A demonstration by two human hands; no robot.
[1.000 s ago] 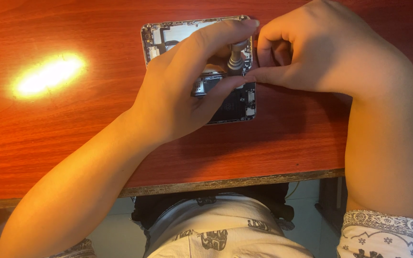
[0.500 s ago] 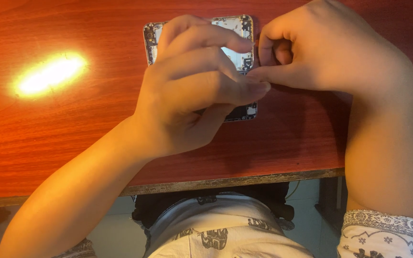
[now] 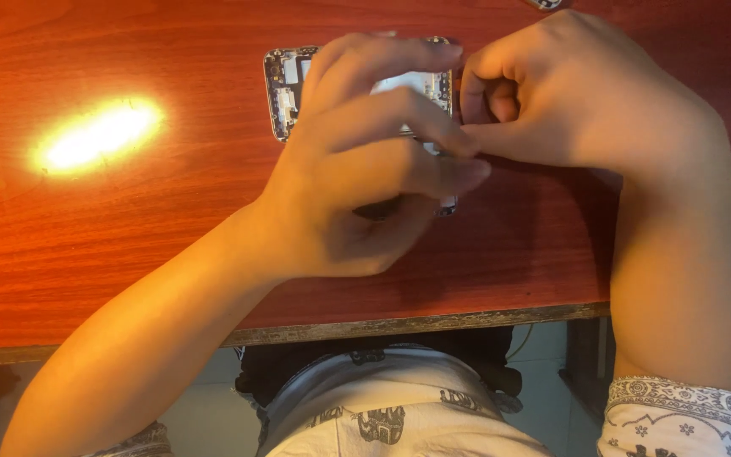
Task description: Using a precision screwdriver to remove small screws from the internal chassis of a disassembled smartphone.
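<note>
Wood grain runs across the glossy reddish-brown wooden table (image 3: pixel 129 228), whose worn front edge looks rough and pale, and a bright oval glare (image 3: pixel 99 134) shines on the polish. On it lies the opened rectangular phone body with a silver metal rim (image 3: pixel 285 89), its shell holding small grey and white parts, mostly hidden. The left hand (image 3: pixel 365 161) lies over it, fingers curled and spread across the inside; whether they pinch anything cannot be told. The right hand (image 3: pixel 568 89) touches the phone's right edge, fingers folded tight into a fist against the left fingertips. A patterned white sleeve (image 3: pixel 687 415) shows below
</note>
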